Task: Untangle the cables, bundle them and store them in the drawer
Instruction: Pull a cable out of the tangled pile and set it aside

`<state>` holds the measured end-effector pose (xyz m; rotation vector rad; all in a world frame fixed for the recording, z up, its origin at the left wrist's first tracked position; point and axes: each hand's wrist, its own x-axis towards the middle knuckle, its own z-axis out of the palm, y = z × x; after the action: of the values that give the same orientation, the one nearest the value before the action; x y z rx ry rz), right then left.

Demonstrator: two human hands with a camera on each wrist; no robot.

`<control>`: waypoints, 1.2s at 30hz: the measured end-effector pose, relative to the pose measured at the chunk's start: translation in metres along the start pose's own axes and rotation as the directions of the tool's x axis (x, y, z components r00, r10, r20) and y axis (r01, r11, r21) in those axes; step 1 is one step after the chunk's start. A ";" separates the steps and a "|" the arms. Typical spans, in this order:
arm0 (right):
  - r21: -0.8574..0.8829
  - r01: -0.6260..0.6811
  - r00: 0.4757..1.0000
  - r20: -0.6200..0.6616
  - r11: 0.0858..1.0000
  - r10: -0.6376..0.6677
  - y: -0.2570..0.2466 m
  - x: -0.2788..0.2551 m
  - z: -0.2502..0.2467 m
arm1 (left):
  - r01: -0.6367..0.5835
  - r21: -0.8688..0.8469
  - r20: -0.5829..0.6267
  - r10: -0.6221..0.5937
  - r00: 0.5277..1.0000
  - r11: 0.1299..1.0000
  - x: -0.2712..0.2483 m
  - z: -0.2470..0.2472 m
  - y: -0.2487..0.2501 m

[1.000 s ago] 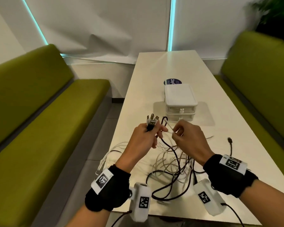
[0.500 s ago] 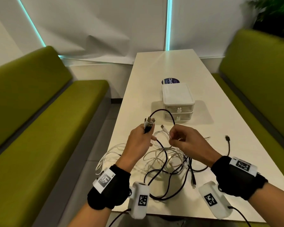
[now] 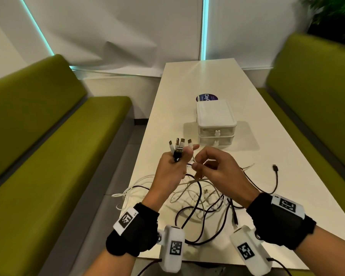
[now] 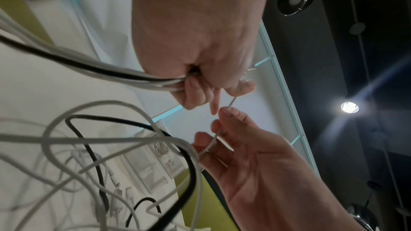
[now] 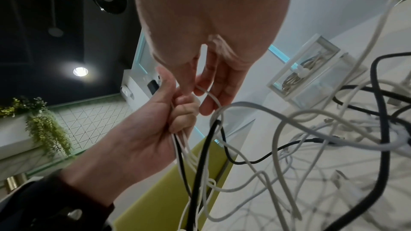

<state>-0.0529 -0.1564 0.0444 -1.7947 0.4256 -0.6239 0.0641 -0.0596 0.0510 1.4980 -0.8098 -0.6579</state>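
Note:
My left hand (image 3: 179,158) is raised above the table and grips a bunch of cable ends (image 3: 178,146), several white plugs and one black, fanned above the fist. My right hand (image 3: 197,164) is close beside it and pinches a thin white cable (image 5: 209,96) between thumb and fingers. In the left wrist view that white cable (image 4: 214,138) runs through the right fingers up to the left thumb. A tangle of white and black cables (image 3: 197,198) lies on the table below both hands. The white two-drawer box (image 3: 216,124) stands behind, both drawers closed.
A black cable end (image 3: 275,168) lies to the right on the white table (image 3: 287,186). A dark round sticker (image 3: 206,97) sits behind the box. Green benches (image 3: 48,156) flank the table on both sides. Some white cable loops hang over the table's left edge (image 3: 124,196).
My right hand brought a white plug end to the left hand, where it now stands in the fanned bunch. The black loop that arched above the hands has dropped.

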 end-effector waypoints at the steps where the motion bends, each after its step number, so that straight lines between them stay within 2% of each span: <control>1: 0.005 0.002 1.000 0.008 1.000 -0.002 0.000 0.000 0.002 | 0.003 -0.020 -0.004 -0.004 1.000 1.000 0.000 0.001 0.001; 5: 0.013 0.011 1.000 0.021 1.000 -0.012 0.000 0.002 0.005 | 0.014 -0.114 -0.035 -0.018 0.999 0.993 0.000 0.004 -0.001; 10: 0.049 0.003 0.997 0.071 0.999 -0.006 -0.002 0.001 0.006 | -0.051 -0.121 -0.010 0.050 0.999 0.991 -0.003 0.004 -0.008; 14: -0.005 0.029 0.996 0.084 1.000 -0.028 0.000 0.001 0.004 | 0.001 -0.047 -0.004 -0.001 1.000 0.999 -0.002 0.006 -0.008; 17: -0.029 0.059 0.995 0.077 0.998 -0.056 0.002 0.002 0.003 | 0.052 -0.071 0.001 -0.052 0.999 0.996 -0.002 0.008 -0.007; 21: -0.048 0.053 0.996 0.077 0.997 -0.049 -0.005 0.000 0.007 | 0.038 -0.105 -0.030 -0.041 0.999 0.994 -0.003 0.011 -0.005; 24: -0.145 0.036 0.999 -0.012 0.989 -0.038 -0.011 0.000 0.011 | 0.075 -0.153 -0.073 -0.087 0.994 0.985 -0.004 0.011 -0.004; 27: -0.349 0.156 0.957 -0.177 0.924 -0.229 -0.022 0.000 0.011 | 0.078 -0.151 -0.077 -0.090 0.993 0.985 -0.003 0.007 -0.002; 29: -0.433 0.254 0.926 -0.149 0.865 -0.347 -0.032 0.002 0.011 | 0.064 -0.132 -0.066 -0.073 0.995 0.989 -0.001 0.005 -0.005; 31: -0.472 0.310 0.922 -0.061 0.825 -0.382 -0.039 0.006 0.013 | 0.053 -0.138 -0.004 -0.054 0.999 0.989 0.000 0.001 -0.006; 34: -0.540 0.319 0.941 0.085 0.779 -0.326 -0.042 0.011 0.013 | 0.088 -0.097 0.065 -0.082 0.995 0.991 -0.003 -0.003 -0.005; 36: -0.580 0.291 0.954 0.118 0.761 -0.275 -0.041 0.014 0.010 | 0.126 -0.061 0.089 -0.120 0.989 0.990 -0.005 -0.004 -0.003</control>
<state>-0.0368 -0.1439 0.0836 -2.5032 0.3524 -0.7269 0.0643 -0.0531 0.0477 1.4759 -0.7565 -0.8375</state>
